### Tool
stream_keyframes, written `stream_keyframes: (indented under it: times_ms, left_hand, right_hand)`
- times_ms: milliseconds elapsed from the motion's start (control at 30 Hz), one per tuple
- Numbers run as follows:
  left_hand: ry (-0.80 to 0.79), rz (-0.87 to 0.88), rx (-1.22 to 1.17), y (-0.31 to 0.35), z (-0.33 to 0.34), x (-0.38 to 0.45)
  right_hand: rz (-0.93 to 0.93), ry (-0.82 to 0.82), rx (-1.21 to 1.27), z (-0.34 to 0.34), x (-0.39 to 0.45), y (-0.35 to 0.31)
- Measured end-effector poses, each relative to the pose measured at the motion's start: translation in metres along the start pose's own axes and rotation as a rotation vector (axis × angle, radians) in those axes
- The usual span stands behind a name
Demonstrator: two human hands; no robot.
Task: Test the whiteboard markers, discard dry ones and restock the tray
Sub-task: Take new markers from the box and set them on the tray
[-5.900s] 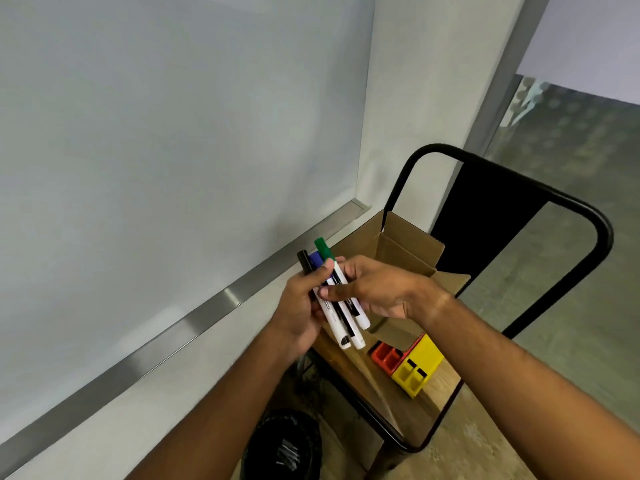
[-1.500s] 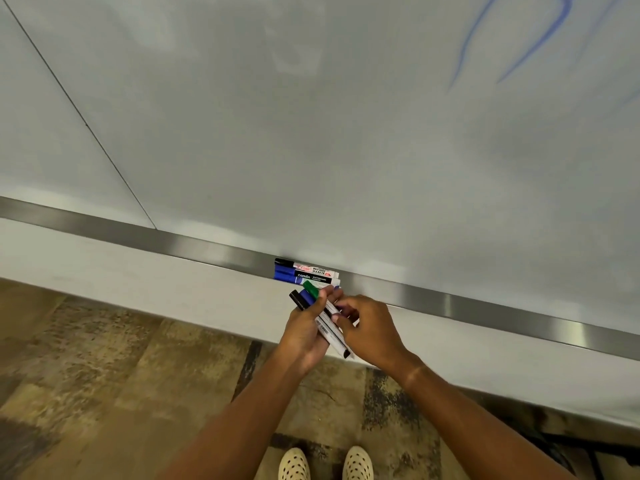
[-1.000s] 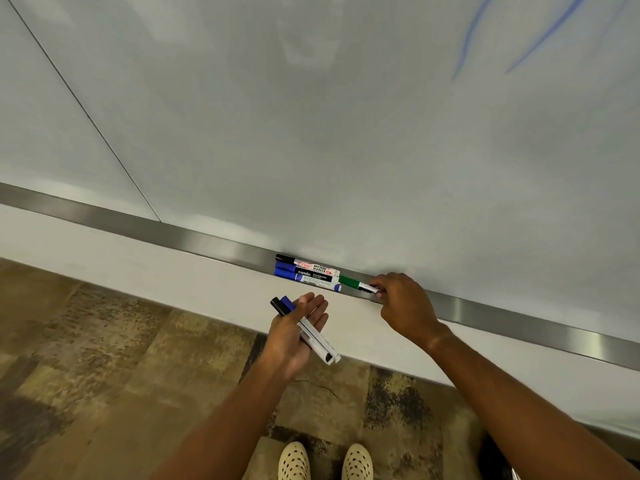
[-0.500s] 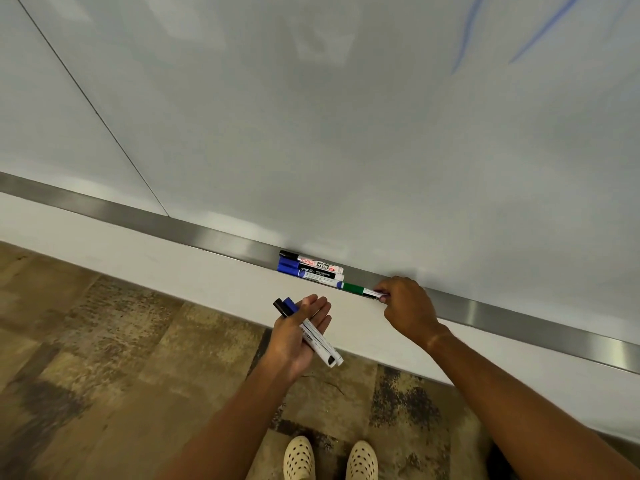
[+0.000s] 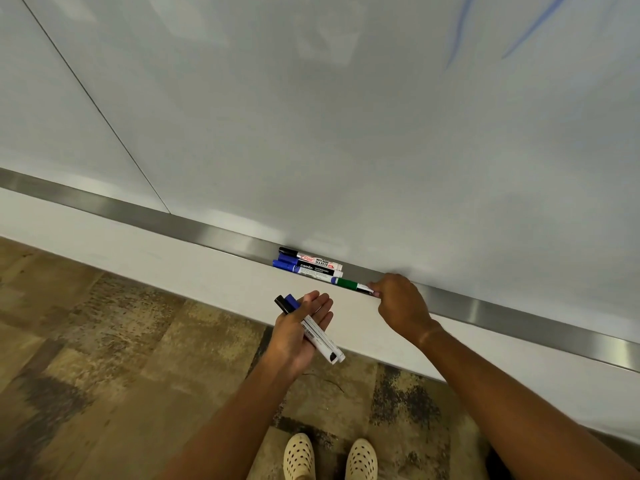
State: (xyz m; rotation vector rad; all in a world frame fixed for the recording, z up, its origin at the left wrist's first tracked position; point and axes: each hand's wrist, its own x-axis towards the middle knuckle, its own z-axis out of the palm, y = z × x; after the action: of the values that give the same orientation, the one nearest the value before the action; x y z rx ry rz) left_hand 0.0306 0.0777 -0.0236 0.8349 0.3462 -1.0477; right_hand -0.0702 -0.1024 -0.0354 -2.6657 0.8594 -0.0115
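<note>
A steel marker tray (image 5: 145,213) runs along the bottom of the whiteboard (image 5: 311,116). Three markers lie in it side by side: a black-capped one (image 5: 310,257) at the back and two blue-capped ones (image 5: 306,267) in front. A green-capped marker (image 5: 348,284) lies in the tray just right of them, and my right hand (image 5: 401,304) pinches its white tail end. My left hand (image 5: 300,329) is palm up below the tray, fingers straight, with a black-capped and a blue-capped marker (image 5: 311,330) lying across the palm.
Blue pen strokes (image 5: 460,29) mark the whiteboard at the upper right. A white wall strip runs under the tray, above a mottled brown floor (image 5: 104,358). My two cream perforated shoes (image 5: 329,459) show at the bottom.
Since 1.5 s ago my right hand took the green marker out of the bundle in my left hand and laid it in the tray. My left hand opened flat with two markers.
</note>
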Motion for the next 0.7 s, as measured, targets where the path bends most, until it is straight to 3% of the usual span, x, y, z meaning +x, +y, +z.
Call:
stream_keyframes:
  times_ms: [267, 400, 567, 700]
  left_hand:
    - [-0.03, -0.006, 0.011, -0.002, 0.004, -0.002]
    - [-0.069, -0.007, 0.019, -0.002, 0.008, -0.003]
    - [-0.118, -0.029, 0.046, -0.002, 0.015, 0.002]
    - [-0.145, -0.022, 0.066, -0.003, 0.019, 0.004]
  right_hand:
    - [-0.076, 0.115, -0.065, 0.003, -0.007, -0.005]
    - [-0.095, 0.236, 0.251, -0.011, -0.02, -0.027]
    - [-0.195, -0.126, 0.584, -0.025, -0.041, -0.058]
    - [-0.114, -0.174, 0.665, -0.023, -0.042, -0.061]
